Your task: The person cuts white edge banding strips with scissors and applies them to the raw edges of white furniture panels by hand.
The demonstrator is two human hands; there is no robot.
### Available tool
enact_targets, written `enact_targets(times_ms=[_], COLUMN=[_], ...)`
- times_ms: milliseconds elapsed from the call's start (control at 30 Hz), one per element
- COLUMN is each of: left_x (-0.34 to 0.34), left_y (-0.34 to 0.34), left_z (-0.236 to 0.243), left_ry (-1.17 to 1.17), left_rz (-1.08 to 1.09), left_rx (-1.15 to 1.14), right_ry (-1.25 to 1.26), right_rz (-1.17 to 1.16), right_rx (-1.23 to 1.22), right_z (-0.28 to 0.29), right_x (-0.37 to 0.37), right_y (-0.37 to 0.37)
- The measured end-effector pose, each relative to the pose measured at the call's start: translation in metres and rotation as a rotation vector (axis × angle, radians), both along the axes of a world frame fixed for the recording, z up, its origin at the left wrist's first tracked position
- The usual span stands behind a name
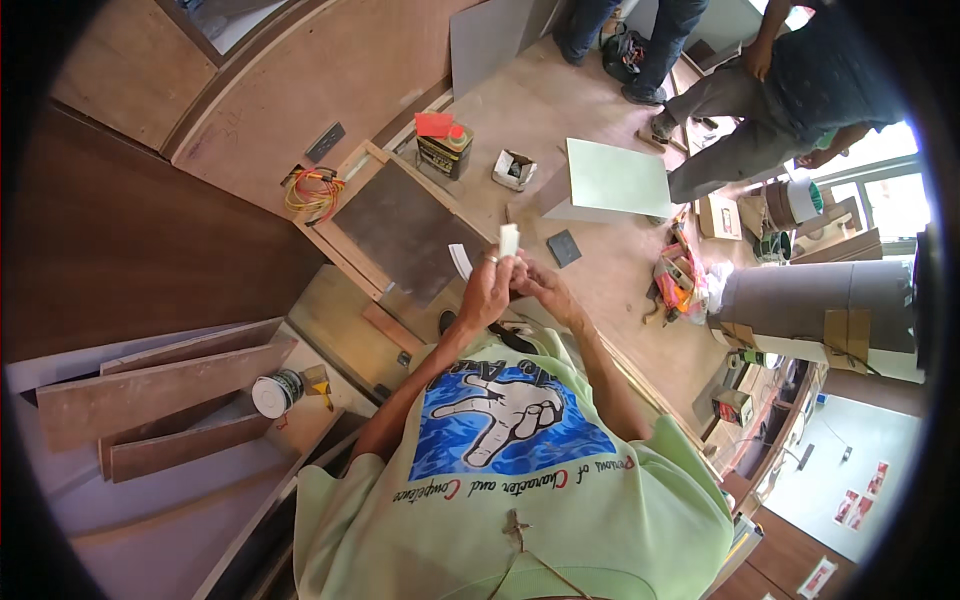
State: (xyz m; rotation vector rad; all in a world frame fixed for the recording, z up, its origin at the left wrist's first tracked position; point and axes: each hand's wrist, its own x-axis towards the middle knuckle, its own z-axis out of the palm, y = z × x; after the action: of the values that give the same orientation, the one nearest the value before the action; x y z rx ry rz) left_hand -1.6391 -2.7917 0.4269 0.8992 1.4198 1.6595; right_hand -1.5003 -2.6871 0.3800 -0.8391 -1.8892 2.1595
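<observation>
Together, both hands (510, 285) pinch — seemingly — white strip (509, 240).

Pale green shirt (560, 500) with a blue and white hand print, white strip (509, 239) in the fingers, yellow-orange wires (312, 192), light green sheet (617, 178), red-capped tin (446, 150).

From my feed: yellow and orange wire coil (312, 192) on the floor, small can with orange cap (446, 151), open little box (514, 169), pale green sheet (616, 178), tape roll (275, 392) I think, brown planks (165, 385), two people standing (760, 90) up top
</observation>
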Motion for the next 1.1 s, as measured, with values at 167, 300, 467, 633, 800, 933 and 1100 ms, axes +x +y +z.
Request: enact_targets(times_ms=[167,300,467,633,800,933,1100], left_x=[-0.025,-0.039,-0.051,-0.072,-0.085,-0.094,-0.108], left_y=[-0.006,-0.006,-0.007,0.004,0.012,0.010,0.012], left_z=[0.016,0.015,0.030,0.038,0.009,-0.001,-0.021], left_ry=[-0.233,-0.271,-0.396,-0.265,-0.181,-0.221,-0.247], left_rz=[0.183,0.208,0.167,0.106,0.193,0.188,0.213], left_rx=[0.014,0.057,0.020,0.011,0.039,-0.137,-0.325], right_ry=[0.071,0.091,0.036,-0.004,-0.106,0.066,-0.201], right_rz=[0.088,0.108,0.011,-0.055,-0.148,-0.431,-0.569], right_rx=[0.039,0.141,0.204,0.246,0.306,0.272,0.499], right_z=[0.069,0.064,0.065,0.065,0.057,0.027,-0.021], right_x=[-0.052,-0.070,-0.085,-0.093,-0.101,-0.118,-0.147], right_y=[-0.017,-0.027,-0.033,-0.021,0.027,0.092,0.198])
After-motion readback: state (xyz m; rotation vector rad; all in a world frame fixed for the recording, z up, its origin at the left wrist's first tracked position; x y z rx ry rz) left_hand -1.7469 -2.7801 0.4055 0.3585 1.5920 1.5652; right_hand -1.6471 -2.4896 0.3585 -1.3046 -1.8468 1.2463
